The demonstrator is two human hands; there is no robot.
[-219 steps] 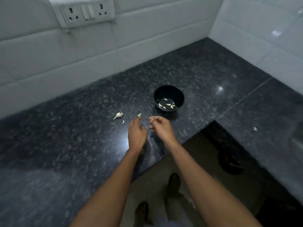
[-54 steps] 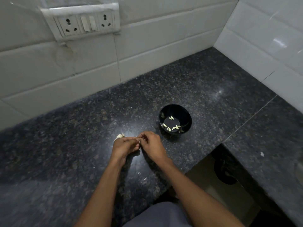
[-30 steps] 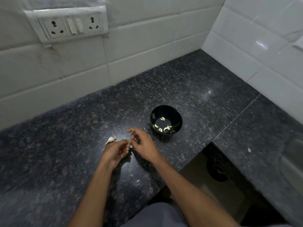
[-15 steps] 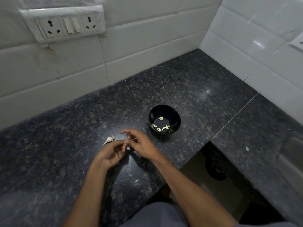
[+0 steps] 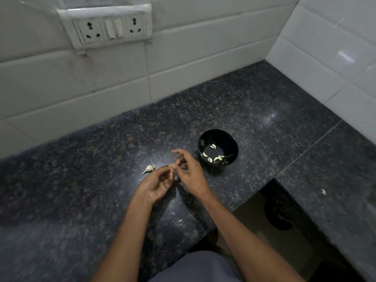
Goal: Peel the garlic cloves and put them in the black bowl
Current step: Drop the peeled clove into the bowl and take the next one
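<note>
- A dark speckled granite counter (image 5: 254, 110) runs into a white-tiled corner, with a socket panel (image 5: 110, 27) on the back wall. The counter's front edge is cut away just to the right of the person's arms, so a fumbled clove could likely roll off and fall to the floor.
- A small black bowl (image 5: 232, 143) stands on the counter, near the hands and to their right. Several peeled cloves (image 5: 213, 157) lie inside it. It looks light, so a careless knock during the drop could shift or tip it.
- The left hand (image 5: 156, 184), palm up with fingers curled, pinches a small garlic clove (image 5: 172, 165) at its fingertips.
- The right hand (image 5: 189, 171) meets it from the right, thumb and fingertips picking at the same clove, forefinger lifted away. Whether the skin is fully off cannot be told; it is too small.
- The clove is tiny and, I judge, slick once bare. A hard pull could pop it out of the pinch.
- A remaining piece of garlic (image 5: 149, 168) lies on the counter just left of the hands; a sweeping wrist could nudge it.
- Pale skin scraps (image 5: 180, 220) dot the counter near the forearms, and could get carried into the bowl.
</note>
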